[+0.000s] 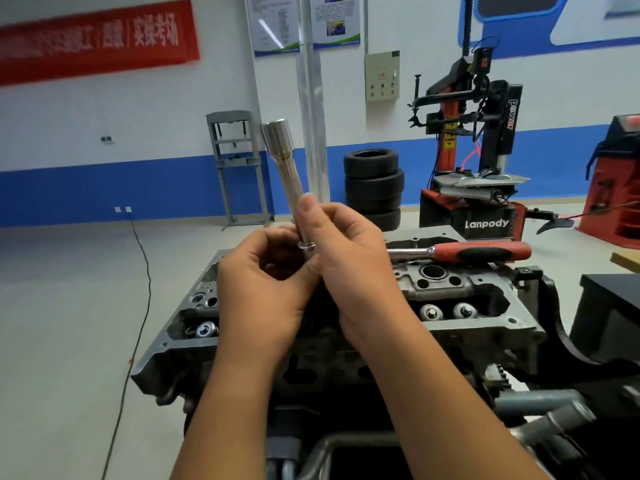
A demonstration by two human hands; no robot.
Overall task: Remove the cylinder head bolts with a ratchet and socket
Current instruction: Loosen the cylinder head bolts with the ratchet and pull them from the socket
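Note:
A long chrome socket on an extension (289, 174) stands nearly upright above the cylinder head (485, 306), its wide end at the top. My right hand (349, 258) grips its lower shaft, thumb up along it. My left hand (266, 282) curls around the bottom end, where a small metal ring shows. The ratchet (464, 251), with a red and black handle, lies across the far edge of the head to the right of my hands. Valve springs show in the head's open bays on both sides.
The engine sits on a stand with grey tubes (540, 410) at the lower right. A black table corner (609, 299) is at the right. Behind are stacked tyres (374, 185), a red tyre changer (478, 188), a grey press frame (239, 168) and a floor cable (138, 306).

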